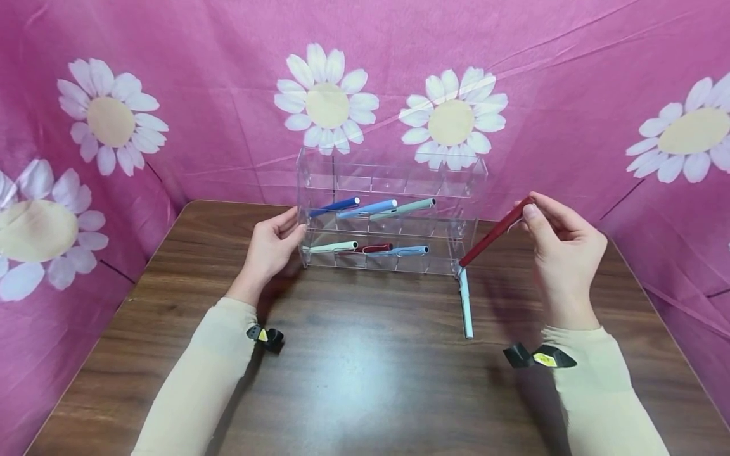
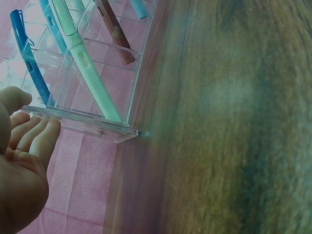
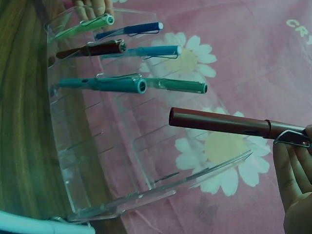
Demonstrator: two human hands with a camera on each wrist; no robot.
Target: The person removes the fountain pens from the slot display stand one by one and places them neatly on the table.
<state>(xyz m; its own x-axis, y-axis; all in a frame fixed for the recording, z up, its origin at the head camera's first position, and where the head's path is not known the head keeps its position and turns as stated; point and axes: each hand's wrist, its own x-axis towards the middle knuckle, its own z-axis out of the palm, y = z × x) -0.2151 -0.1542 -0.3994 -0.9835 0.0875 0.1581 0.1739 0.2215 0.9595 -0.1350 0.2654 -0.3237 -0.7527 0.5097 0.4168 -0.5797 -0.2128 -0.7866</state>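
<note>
A clear acrylic pen rack (image 1: 388, 225) stands on the wooden table, its tiers divided into slots. My left hand (image 1: 270, 250) holds its left side panel, thumb by the front edge and fingertips against the outer face in the left wrist view. To the rack's right, my right hand (image 1: 564, 247) pinches a dark red pen (image 1: 495, 232) near its clip end. That pen slants down to the left, its free end pointing at the rack in the right wrist view. A light blue pen (image 1: 466, 304) lies on the table by the rack's lower right corner.
On the rack's middle tier are a dark blue pen (image 1: 336, 206), a blue pen (image 1: 371, 208) and a green pen (image 1: 405, 208). Below them lie a pale green pen (image 1: 333, 246), another dark red pen (image 1: 371, 248) and another blue pen (image 1: 405, 251). Pink flowered cloth (image 1: 228, 95) hangs behind.
</note>
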